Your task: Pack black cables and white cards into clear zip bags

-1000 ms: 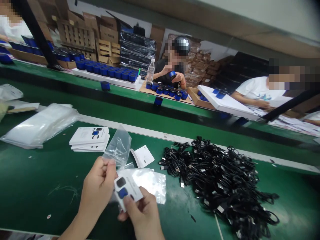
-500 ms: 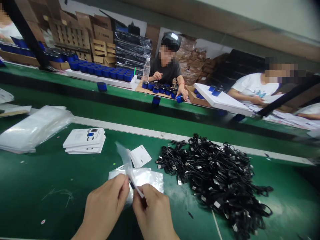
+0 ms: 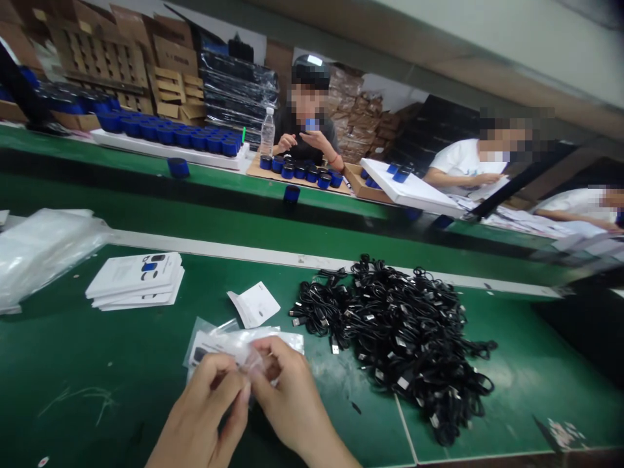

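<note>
Both hands are closed on a clear plastic bag with a printed leaflet inside. My left hand pinches its near edge, and my right hand grips it at the right; the fingertips almost meet. Beneath lie more clear bags, partly hidden by the hands. Just beyond them sits a folded white leaflet, partly opened. A heap of black USB cables spreads to the right. Farther left is a stack of white printed leaflets.
A pile of large clear plastic bags lies at the far left. Across the green bench, a co-worker holds a blue item near several blue-and-black containers. Other people in white work at the right. A shelf hangs overhead.
The bag was upright between my hands and now lies flatter, its leaflet print showing. My view has shifted right. The co-worker opposite has raised a blue item from the bench.
</note>
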`<state>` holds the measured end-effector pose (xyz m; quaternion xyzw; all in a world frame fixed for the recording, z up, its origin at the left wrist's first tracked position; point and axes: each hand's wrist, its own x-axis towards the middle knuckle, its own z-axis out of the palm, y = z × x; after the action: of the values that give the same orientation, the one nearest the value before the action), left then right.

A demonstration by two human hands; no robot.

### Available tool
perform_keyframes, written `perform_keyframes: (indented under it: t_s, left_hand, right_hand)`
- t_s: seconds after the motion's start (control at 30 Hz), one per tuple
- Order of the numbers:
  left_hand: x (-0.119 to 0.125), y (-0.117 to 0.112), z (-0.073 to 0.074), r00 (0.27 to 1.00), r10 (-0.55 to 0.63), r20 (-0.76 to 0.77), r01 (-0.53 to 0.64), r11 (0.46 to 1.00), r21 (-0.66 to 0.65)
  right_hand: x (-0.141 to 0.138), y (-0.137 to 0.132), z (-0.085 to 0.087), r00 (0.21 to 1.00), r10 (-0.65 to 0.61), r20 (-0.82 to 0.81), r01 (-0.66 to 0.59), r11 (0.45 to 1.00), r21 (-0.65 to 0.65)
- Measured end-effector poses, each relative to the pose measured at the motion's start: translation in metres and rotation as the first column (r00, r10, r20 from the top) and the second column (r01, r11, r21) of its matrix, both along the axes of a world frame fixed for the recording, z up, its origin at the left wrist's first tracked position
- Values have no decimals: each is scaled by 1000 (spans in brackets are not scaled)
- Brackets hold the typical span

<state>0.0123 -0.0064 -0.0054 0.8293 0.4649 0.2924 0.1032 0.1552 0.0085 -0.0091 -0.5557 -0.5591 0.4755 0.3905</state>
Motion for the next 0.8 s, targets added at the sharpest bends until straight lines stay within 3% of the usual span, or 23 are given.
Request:
perform_keyframes:
  t_s: [0.13,0.23,0.3,0.37,0.4,0.47,0.53,0.57,0.63,0.8]
  left_hand:
    - [3,-2,-2,997,-38,67,45,992,-114]
    - [0,3,-9,995,6,97,19,967,-253]
    - [-3,8,-16,996,39,84,-7,938,-346]
    - [-5,12,-22,995,65,71,-30,910,-413]
    - [-6,14,-24,995,76,69,-38,897,-440]
    - [-6,15,-27,993,92,79,-43,875,-482]
    - [-5,16,-28,991,97,94,-37,865,-501]
    - [-4,17,-29,989,104,101,-40,866,-499]
    - [-3,17,-29,988,114,107,-47,871,-490]
    - [-3,18,-27,988,103,112,-37,877,-478]
  right_hand:
    - [-7,5,-11,998,59,-24,-60,997,-49]
    - [3,3,-6,991,137,-4,-137,990,-29]
    - [23,1,4,978,184,103,-189,981,40]
    - [51,1,15,936,60,348,-125,978,167]
    - [65,1,20,866,-78,494,-59,965,257]
    - [92,3,27,616,-341,710,17,907,422]
    - [111,5,29,372,-417,829,-51,883,467]
    - [117,6,29,296,-411,862,-95,886,455]
    - [121,7,26,232,-383,894,-151,894,422]
    - [121,10,23,284,-349,893,-181,895,408]
